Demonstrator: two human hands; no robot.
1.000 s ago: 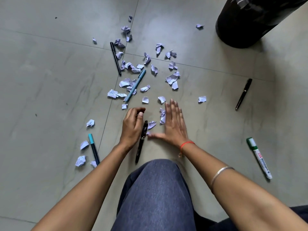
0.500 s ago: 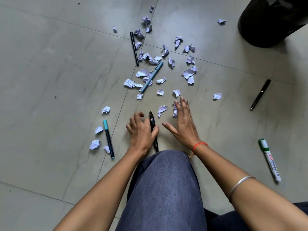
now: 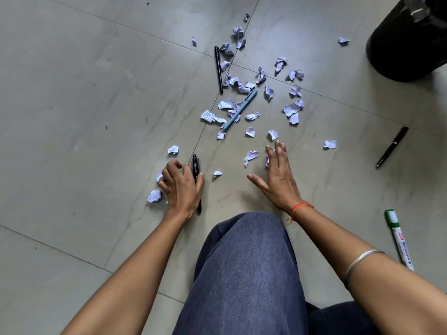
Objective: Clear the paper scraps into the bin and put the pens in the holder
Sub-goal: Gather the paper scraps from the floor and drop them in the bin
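Note:
Several crumpled white paper scraps (image 3: 292, 108) lie scattered on the grey tile floor. My left hand (image 3: 181, 187) is curled, with a glossy black pen (image 3: 195, 165) gripped against its thumb side. It rests among three scraps, one of them (image 3: 154, 196) at its left. My right hand (image 3: 278, 175) lies open and flat, its fingertips on a scrap (image 3: 267, 163). A thin black pen (image 3: 219, 68), a light blue pen (image 3: 240, 110), another black pen (image 3: 391, 147) and a green whiteboard marker (image 3: 399, 240) lie loose. A black bin (image 3: 406, 44) stands at the top right. No holder shows.
My knee in blue trousers (image 3: 246, 262) fills the lower middle between my arms. One lone scrap (image 3: 343, 40) lies left of the bin, another (image 3: 329, 144) right of my right hand. Bare tiles stretch across the left side.
My left hand took hold of the black pen and slid left with it to the scraps where a teal-capped pen lay; that pen is now hidden. My right hand's fingers spread.

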